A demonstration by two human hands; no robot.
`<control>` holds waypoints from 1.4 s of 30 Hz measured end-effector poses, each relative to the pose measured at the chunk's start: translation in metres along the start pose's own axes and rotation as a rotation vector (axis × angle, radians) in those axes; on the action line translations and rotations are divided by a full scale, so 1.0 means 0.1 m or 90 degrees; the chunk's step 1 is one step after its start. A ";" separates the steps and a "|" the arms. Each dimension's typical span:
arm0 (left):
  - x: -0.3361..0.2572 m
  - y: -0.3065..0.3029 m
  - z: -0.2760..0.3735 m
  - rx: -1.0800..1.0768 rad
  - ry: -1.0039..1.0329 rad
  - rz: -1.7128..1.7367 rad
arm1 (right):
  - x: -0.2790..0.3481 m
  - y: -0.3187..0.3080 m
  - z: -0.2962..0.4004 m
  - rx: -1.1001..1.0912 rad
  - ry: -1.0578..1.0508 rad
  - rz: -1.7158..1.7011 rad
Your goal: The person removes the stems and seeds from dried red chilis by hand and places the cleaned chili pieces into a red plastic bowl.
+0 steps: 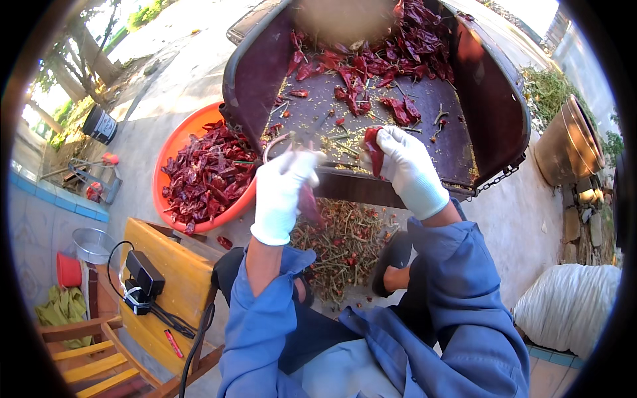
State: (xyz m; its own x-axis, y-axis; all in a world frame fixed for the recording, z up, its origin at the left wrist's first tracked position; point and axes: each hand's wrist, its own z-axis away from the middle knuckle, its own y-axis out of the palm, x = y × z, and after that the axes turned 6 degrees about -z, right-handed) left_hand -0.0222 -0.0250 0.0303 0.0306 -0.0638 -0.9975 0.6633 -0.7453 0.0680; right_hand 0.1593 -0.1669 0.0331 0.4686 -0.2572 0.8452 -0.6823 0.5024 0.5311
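Note:
My right hand (410, 171), in a white knit glove, pinches a dried red chili pepper (373, 150) over the front edge of a dark red metal cart bed (423, 139). Also gloved, my left hand (283, 191) is slightly blurred at the bed's front left corner. A dried red pepper (310, 206) hangs from beneath its curled fingers. By those fingertips curves a pale pink loop (272, 145); what it belongs to is unclear. Loose peppers (353, 89), stems and yellow seeds lie in the bed, heaped towards its far end.
An orange basin (161, 199) full of dried peppers stands left of the cart. Stems (343, 244) cover the ground between my feet. A yellow wooden bench (174, 268) at left holds black adapters (144, 273) and cables. A white twine roll (567, 303) sits at right.

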 end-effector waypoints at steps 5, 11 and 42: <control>0.12 0.10 0.01 -0.094 0.163 -0.606 | -0.03 -0.05 -0.02 -0.017 0.034 -0.029; 0.15 -0.23 -0.19 -0.150 0.188 -0.364 | -0.01 -0.06 -0.02 0.014 0.082 -0.089; 0.48 -0.21 -0.41 -0.104 0.085 -0.968 | 0.09 -0.02 0.04 0.079 -0.103 0.243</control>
State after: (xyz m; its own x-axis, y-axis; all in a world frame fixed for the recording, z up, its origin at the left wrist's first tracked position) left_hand -0.0043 0.0152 -0.0196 -0.6721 0.7315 -0.1144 0.2008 0.0314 -0.9791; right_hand 0.1628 -0.1734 0.0403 0.0820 -0.2033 0.9757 -0.8567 0.4858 0.1732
